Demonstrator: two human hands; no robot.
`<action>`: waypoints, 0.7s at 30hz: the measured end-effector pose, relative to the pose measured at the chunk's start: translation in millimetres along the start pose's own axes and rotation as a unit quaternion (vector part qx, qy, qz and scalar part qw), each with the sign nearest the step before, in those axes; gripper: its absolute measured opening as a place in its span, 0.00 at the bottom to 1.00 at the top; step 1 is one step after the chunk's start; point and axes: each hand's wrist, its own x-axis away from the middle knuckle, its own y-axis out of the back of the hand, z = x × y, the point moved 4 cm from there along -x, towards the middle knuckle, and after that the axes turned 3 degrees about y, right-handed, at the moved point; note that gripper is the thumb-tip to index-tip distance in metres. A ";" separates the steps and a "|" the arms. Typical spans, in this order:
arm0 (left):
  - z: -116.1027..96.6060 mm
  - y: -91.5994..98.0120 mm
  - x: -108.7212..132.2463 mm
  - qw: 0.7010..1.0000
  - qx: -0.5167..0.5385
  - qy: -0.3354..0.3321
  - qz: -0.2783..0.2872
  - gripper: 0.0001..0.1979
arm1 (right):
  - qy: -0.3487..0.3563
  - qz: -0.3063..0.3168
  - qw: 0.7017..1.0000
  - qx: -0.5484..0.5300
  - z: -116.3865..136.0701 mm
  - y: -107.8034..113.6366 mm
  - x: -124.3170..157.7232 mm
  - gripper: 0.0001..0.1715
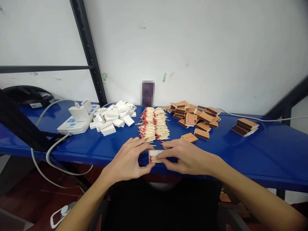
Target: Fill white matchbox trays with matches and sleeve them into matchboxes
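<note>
Between my two hands, at the front edge of the blue shelf, is a white matchbox tray (151, 152) with red-tipped matches (153, 158) lying along its lower side. My left hand (131, 158) grips the tray's left end between thumb and fingers. My right hand (184, 157) is closed at the tray's right part, its index finger reaching inside onto the matches; its thumb is at the lower edge. Just beyond lies a long pile of loose matches (154, 123), heads to the left. White trays (113, 115) are heaped on the left, orange-brown matchbox sleeves (203, 117) on the right.
A stack of several matchboxes (244, 126) stands farther right. At left, a white power strip (74, 125) with plugged-in chargers and cables sits beside a black shelf post (90, 51). A pixelated dark object (147, 93) leans against the wall. The blue shelf (264, 154) ends near my body.
</note>
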 end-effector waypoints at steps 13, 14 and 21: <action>-1.0 1.9 0.0 1.000 0.012 -0.014 -0.006 0.15 | 0.032 -0.020 0.998 0.043 3.6 -2.7 3.2 0.16; -1.4 2.2 0.1 1.000 0.014 -0.016 -0.006 0.15 | 0.037 -0.020 0.999 0.032 4.0 -3.2 3.9 0.17; -1.4 2.1 0.4 0.999 0.028 -0.020 0.002 0.15 | 0.037 -0.022 0.998 0.039 4.4 -3.8 4.4 0.16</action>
